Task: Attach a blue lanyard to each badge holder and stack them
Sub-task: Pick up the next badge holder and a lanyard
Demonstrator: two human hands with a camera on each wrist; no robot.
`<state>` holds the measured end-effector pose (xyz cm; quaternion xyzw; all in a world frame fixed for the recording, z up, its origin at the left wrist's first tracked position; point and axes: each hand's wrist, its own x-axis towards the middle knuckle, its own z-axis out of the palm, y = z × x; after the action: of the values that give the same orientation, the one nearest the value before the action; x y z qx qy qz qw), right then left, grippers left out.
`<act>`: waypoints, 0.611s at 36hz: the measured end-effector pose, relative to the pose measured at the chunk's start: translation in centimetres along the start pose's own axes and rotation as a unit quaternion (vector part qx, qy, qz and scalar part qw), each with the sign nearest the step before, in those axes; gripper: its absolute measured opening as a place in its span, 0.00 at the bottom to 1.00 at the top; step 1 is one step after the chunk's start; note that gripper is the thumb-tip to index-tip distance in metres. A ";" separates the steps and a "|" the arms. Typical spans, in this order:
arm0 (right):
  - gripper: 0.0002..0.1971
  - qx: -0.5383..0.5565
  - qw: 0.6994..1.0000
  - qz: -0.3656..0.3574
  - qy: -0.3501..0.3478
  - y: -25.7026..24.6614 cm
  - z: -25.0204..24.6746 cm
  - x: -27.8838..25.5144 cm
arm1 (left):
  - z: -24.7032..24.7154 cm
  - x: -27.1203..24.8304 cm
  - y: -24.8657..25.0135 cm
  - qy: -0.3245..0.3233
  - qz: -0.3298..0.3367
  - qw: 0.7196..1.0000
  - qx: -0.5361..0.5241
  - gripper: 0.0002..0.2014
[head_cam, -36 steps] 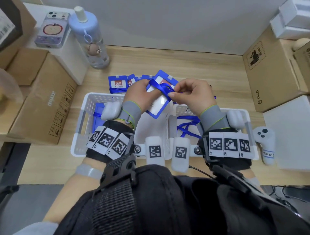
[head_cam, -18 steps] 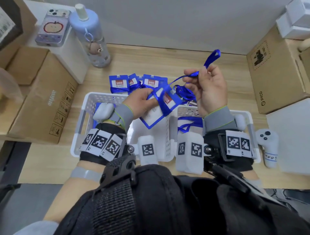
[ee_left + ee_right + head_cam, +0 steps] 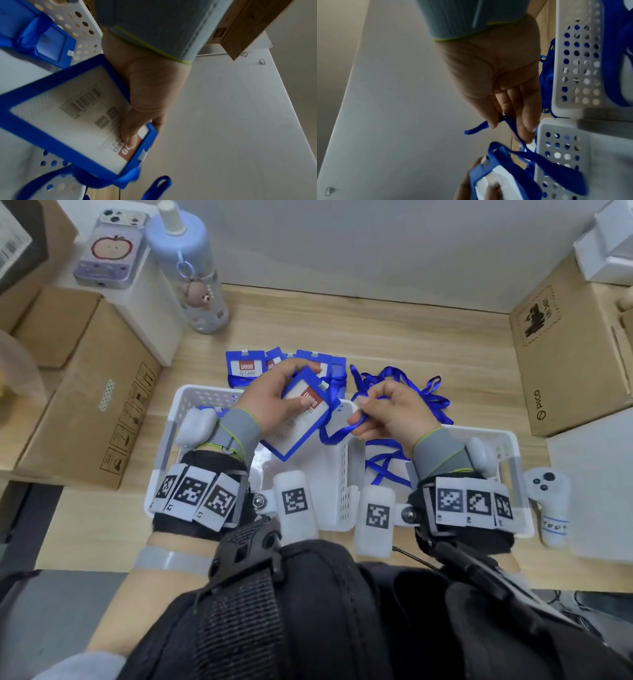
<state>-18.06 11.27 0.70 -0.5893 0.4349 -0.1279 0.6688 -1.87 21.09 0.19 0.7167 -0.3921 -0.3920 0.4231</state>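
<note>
My left hand (image 3: 274, 398) grips a blue badge holder (image 3: 301, 419) with a white card, thumb on its face (image 3: 130, 138), above the left white basket (image 3: 164, 446). A blue lanyard (image 3: 334, 433) hangs from the holder's top end and runs to my right hand (image 3: 387, 412), which pinches the strap (image 3: 508, 124) between thumb and fingers. Several badge holders with lanyards (image 3: 246, 368) lie stacked on the table behind the baskets. A loose heap of blue lanyards (image 3: 424, 395) lies behind my right hand. One more badge holder (image 3: 49, 46) lies in the left basket.
The right white basket (image 3: 503, 453) holds more lanyards (image 3: 383, 467). Cardboard boxes stand at the left (image 3: 89, 405) and right (image 3: 575, 344). A blue water bottle (image 3: 191, 272) and a phone (image 3: 109, 248) sit at the back left. A white controller (image 3: 551, 501) lies at the right.
My right hand has come down from a raised position towards the holder, still with the lanyard strap. The left hand has turned the badge holder and lifted it slightly.
</note>
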 end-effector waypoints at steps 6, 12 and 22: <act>0.11 -0.102 0.994 0.035 -0.008 1.4 0.0 0.5 | -0.1 0.1 0.3 -0.001 0.000 1.000 0.025 0.18; 0.09 -0.184 0.982 -0.012 0.047 1.6 -0.5 0.5 | 0.1 -0.1 0.8 -0.025 0.009 1.000 0.005 0.16; 0.18 -0.011 0.996 -0.080 -0.032 -0.2 0.7 -0.2 | 0.8 -0.1 1.8 -0.087 0.073 0.991 -0.074 0.26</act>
<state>-17.56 11.79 0.94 -0.6335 0.3661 -0.1570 0.6633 -3.05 20.32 1.57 0.6156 -0.4490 -0.4489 0.4668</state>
